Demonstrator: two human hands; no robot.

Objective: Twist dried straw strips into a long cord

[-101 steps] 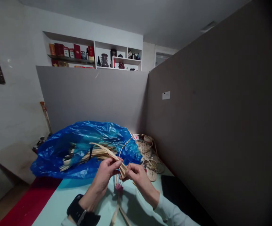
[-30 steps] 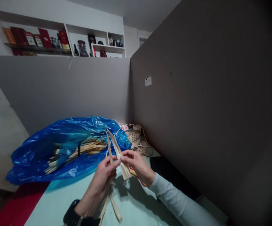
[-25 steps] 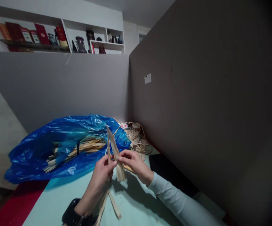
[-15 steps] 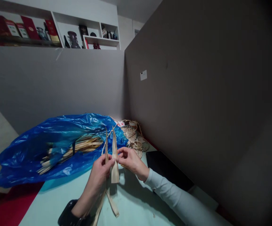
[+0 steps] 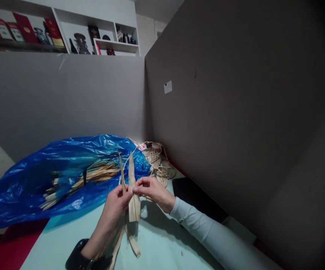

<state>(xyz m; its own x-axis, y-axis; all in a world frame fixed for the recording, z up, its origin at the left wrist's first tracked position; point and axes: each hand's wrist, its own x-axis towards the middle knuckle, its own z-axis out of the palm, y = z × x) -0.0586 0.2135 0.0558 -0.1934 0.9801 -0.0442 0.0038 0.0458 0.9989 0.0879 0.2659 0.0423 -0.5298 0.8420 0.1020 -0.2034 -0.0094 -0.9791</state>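
Observation:
Between my hands stands a flat, pale dried leaf strip point(image 5: 134, 210), its pointed tip up and its cut end down. My left hand point(image 5: 119, 198) pinches it near the middle and also has a narrower dried strip point(image 5: 121, 168) in its fingers. Long strip ends point(image 5: 133, 243) hang below that hand to the table. My right hand point(image 5: 152, 190) pinches the wide strip's right edge with thumb and forefinger. Behind the hands lies a blue plastic bag point(image 5: 66, 150) with a tied bundle of dried strips point(image 5: 100, 174) in its opening.
Small woven straw pieces point(image 5: 154, 159) and cord lie at the back corner. A flat black object point(image 5: 196, 198) rests right of my right hand. Grey partitions point(image 5: 117, 93) enclose the pale green table point(image 5: 157, 243). Shelves point(image 5: 100, 18) hold vases and boxes beyond.
The view has shifted slightly, so everything sits a little further left. The wide strip appears turned and spread somewhat broader between my fingers; both hands keep their pinch.

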